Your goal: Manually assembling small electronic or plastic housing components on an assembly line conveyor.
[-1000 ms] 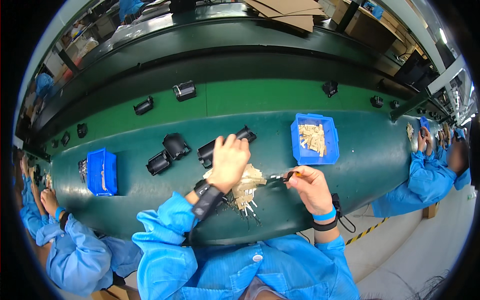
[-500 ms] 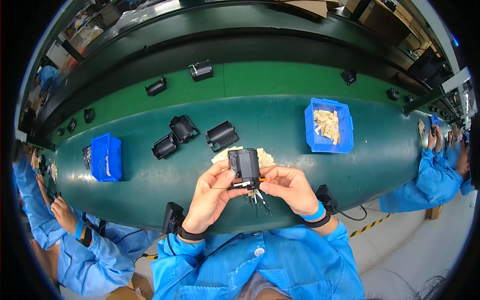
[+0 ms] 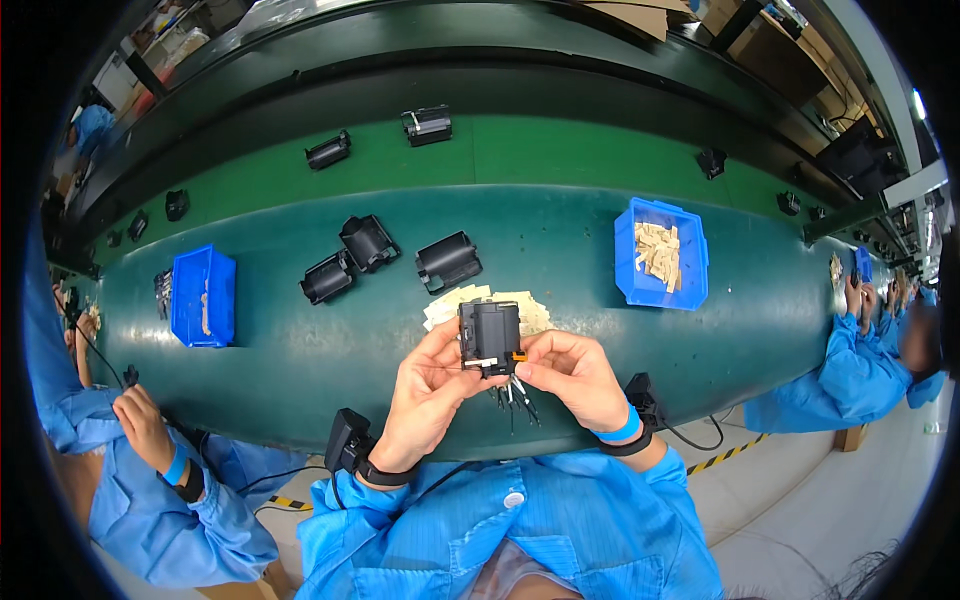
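Observation:
A black plastic housing [image 3: 490,330] is held upright between my hands, just over the near edge of the green table. My left hand [image 3: 428,395] grips its left side and lower corner, thumb and fingers closed. At the lower right corner, my right hand [image 3: 572,378] pinches beside a small orange piece [image 3: 519,356]; fingertips partly hide what it grips. A white strip [image 3: 482,362] lies across the housing's lower edge. Below it, a bunch of thin black-and-white wires [image 3: 515,402] lies on the table. Pale yellow flat pieces [image 3: 455,306] are spread behind the housing.
Three more black housings [image 3: 448,262] lie ahead-left. A blue bin [image 3: 203,297] stands at left, and another blue bin [image 3: 662,253] with cream pieces at right. Further housings [image 3: 427,125] sit on the bright green conveyor belt [image 3: 560,150]. Blue-sleeved co-workers [image 3: 150,480] sit on both sides.
The housing in my hands has tilted slightly, showing more of the white strip. Housings on the belt sit a little further right. The left co-worker's arm has shifted, and the view has moved slightly.

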Motion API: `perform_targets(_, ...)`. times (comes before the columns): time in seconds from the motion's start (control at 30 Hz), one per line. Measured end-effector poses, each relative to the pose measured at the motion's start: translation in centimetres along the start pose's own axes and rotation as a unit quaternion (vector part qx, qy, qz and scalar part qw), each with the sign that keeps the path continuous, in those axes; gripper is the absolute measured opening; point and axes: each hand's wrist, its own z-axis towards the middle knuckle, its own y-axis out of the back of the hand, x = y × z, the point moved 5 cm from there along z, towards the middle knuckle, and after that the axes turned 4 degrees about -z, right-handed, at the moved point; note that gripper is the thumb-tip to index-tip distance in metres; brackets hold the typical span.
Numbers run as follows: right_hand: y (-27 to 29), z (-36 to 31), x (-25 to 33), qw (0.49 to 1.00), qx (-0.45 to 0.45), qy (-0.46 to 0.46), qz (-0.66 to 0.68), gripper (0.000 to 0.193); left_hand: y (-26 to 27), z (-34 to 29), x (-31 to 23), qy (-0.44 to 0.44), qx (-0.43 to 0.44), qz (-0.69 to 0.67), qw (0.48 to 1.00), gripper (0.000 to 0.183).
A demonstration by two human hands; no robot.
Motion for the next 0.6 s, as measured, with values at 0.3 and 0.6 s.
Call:
perform_targets(0.3,0.3,0.2,-0.3,1.0,-0.009,0.018,-0.007,0.006,0.2,0.2,0.6,-0.031,0.003,0.014,0.999,0.06)
perform_targets(0.6,0.4,0.2,-0.5,1.0,-0.013,0.023,0.003,0.005,-0.3,0.3,1.1,-0.034,-0.034,0.023,0.999,0.066)
